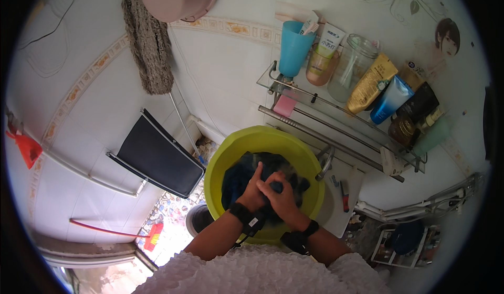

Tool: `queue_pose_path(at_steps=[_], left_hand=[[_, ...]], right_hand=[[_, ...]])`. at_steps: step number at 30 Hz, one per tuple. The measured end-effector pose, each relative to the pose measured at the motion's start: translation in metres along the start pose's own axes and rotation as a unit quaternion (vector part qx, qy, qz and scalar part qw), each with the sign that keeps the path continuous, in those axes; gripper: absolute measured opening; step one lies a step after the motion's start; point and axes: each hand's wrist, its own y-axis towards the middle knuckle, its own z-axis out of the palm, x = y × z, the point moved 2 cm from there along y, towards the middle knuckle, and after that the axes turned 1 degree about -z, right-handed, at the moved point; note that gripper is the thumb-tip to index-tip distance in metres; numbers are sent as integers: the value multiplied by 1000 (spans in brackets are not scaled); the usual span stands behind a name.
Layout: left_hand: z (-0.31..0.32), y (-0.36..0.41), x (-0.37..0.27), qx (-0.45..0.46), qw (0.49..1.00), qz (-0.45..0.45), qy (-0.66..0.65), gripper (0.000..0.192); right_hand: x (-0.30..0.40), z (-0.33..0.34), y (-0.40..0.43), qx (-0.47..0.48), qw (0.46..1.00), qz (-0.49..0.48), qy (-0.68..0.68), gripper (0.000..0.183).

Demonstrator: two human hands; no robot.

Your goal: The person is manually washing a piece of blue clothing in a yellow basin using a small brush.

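A large yellow-green plastic basin [225, 146] stands before me, with wet-looking dark clothes [240, 175] heaped inside. Over the heap my left hand [253, 191] and my right hand [282, 201] press together. A bunched bit of dark cloth [277, 187] shows in the curl of my right thumb and fingers. My left thumb points up and away from me; the other left fingers are mostly hidden, so their grip is unclear. Both wrists carry black straps with small devices.
A metal faucet [326, 164] reaches over the basin's right rim. On the white sink top [334, 209] lies a red-handled brush or tool [345, 199]. Above, a glass shelf [307, 91] holds cups, tubes and bottles. Leftward are a black folding chair [159, 156], dark bucket [199, 220] and red broom [153, 237].
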Motion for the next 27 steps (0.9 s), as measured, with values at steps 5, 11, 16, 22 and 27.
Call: queue_pose_path(at_steps=[5, 11, 16, 22, 27], left_hand=[[-15, 13, -2, -34, 994, 97, 46, 35], [-10, 9, -18, -82, 985, 132, 74, 32], [5, -7, -40, -100, 992, 60, 45, 46], [-25, -10, -36, -162, 983, 18, 86, 77], [-20, -4, -23, -186, 980, -3, 72, 94]], right_hand=[[-38, 5, 35, -28, 990, 19, -135, 28], [-68, 17, 60, -61, 978, 34, -197, 33], [-140, -5, 51, -115, 928, 87, -345, 38], [-162, 3, -1, 154, 836, 179, -495, 34], [-201, 11, -10, 229, 813, 223, -487, 33]])
